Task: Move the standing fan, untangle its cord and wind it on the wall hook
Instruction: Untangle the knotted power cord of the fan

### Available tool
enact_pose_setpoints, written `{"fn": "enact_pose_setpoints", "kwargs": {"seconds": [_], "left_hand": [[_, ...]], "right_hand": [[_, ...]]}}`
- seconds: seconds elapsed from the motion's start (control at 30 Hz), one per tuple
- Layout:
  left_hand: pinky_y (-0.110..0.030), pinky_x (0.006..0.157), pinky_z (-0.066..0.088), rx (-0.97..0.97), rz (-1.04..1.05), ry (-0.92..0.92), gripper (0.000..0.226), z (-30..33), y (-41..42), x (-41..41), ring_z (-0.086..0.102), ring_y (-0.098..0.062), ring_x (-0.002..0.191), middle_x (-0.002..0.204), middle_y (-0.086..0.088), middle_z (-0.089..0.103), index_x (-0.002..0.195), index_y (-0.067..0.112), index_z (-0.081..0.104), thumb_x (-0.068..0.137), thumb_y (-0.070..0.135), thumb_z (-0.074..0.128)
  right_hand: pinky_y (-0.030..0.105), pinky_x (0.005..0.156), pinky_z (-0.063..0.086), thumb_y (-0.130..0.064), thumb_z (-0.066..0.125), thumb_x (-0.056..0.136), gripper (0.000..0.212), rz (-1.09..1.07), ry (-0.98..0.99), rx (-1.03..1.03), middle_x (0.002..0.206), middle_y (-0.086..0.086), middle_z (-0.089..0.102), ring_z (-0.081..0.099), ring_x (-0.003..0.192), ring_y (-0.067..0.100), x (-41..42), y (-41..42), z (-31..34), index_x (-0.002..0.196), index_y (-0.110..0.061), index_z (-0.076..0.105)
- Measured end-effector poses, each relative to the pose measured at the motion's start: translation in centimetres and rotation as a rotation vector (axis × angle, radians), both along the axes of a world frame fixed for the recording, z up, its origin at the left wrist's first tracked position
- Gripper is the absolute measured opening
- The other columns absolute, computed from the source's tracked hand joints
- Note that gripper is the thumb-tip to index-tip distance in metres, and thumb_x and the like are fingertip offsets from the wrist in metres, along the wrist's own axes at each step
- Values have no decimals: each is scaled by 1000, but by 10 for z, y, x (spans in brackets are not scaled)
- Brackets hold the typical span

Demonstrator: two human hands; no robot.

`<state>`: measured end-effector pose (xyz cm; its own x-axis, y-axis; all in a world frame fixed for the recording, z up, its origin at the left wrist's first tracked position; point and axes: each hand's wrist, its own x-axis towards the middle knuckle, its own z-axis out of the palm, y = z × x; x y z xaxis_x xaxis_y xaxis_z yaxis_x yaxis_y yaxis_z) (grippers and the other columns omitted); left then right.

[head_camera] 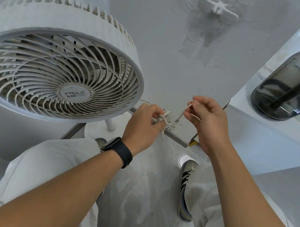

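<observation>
The white standing fan [56, 60] stands at the left, its round grille tilted up toward me. A thin white cord [172, 116] runs from behind the fan head into a tangled bundle between my hands. My left hand [143, 126], with a black watch on its wrist, pinches the knotted bundle. To the right, my right hand [206, 120] pinches a strand of the cord and holds it taut away from the knot. The cord's plug end hangs in the tangle. A white wall hook [217, 9] is fixed high on the wall, bare.
A white counter [272, 120] juts out at the right, carrying a large smoky grey water bottle [296, 82]. My legs in pale trousers and two shoes [186, 188] are on the white floor below. The fan's pole [110, 125] stands just ahead of my left foot.
</observation>
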<state>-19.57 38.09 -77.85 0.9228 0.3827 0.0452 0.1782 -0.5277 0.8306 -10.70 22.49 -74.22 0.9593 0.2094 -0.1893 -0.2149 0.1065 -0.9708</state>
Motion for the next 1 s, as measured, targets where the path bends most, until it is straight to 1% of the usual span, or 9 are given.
{"fn": "enact_pose_setpoints", "kwargs": {"seconds": [0.13,0.23,0.33,0.43,0.53,0.67,0.77,0.83,1.0], "left_hand": [[-14,66,46,-207,79,-77,11,4,1,4,55,0,70,91,4,63,95,26,67,92,28,77],[-13,64,49,-309,117,-159,14,10,-1,2,60,5,70,90,3,62,102,24,64,94,19,75],[-15,66,52,-343,126,-213,19,12,-4,1,63,2,73,91,6,62,106,20,60,94,15,74],[-28,69,58,-358,121,-234,18,11,-3,1,70,-12,76,84,9,67,98,16,56,94,13,73],[-31,66,57,-337,108,-239,18,12,-3,1,71,-13,72,78,3,67,94,12,54,95,14,72],[-22,63,51,-296,102,-245,11,13,-3,2,64,-1,67,81,9,62,93,13,59,97,14,70],[-17,61,48,-264,118,-245,10,13,-3,2,64,-1,66,81,9,63,93,13,61,96,13,70],[-13,60,46,-239,128,-244,10,13,-4,1,65,-2,68,84,5,64,93,12,62,96,14,71],[-9,66,46,-60,124,-271,8,9,-2,-1,66,-6,76,92,0,64,93,17,68,96,21,73]], "right_hand": [[26,91,56,-24,67,97,22,74,-218,-360,94,-7,70,68,91,7,-1,-1,-4,119,-25,68],[6,71,45,-28,69,95,19,110,-302,-479,87,-8,67,61,76,-3,-4,-1,-6,114,-26,67],[17,65,41,-26,68,97,3,102,-397,-557,72,-9,54,49,62,2,-1,-3,-5,98,-24,67],[28,81,42,-31,69,95,6,153,-523,-670,91,-8,52,52,94,14,2,-5,-7,90,-33,68],[30,96,37,-35,70,95,6,223,-575,-710,105,-11,53,44,112,17,-1,-4,-9,93,-31,75],[26,77,45,-28,68,98,10,281,-567,-542,82,-8,65,57,80,7,-7,-3,-5,94,-24,76],[23,64,42,-27,68,98,8,315,-511,-447,62,-7,50,46,62,9,-12,-1,-1,99,-25,75],[24,62,41,-27,69,98,7,299,-522,-443,59,-10,43,42,59,9,-13,0,-2,101,-25,75],[20,66,41,-20,66,99,10,232,-522,-480,67,-18,55,47,64,5,-11,2,-3,99,-21,76]]}}
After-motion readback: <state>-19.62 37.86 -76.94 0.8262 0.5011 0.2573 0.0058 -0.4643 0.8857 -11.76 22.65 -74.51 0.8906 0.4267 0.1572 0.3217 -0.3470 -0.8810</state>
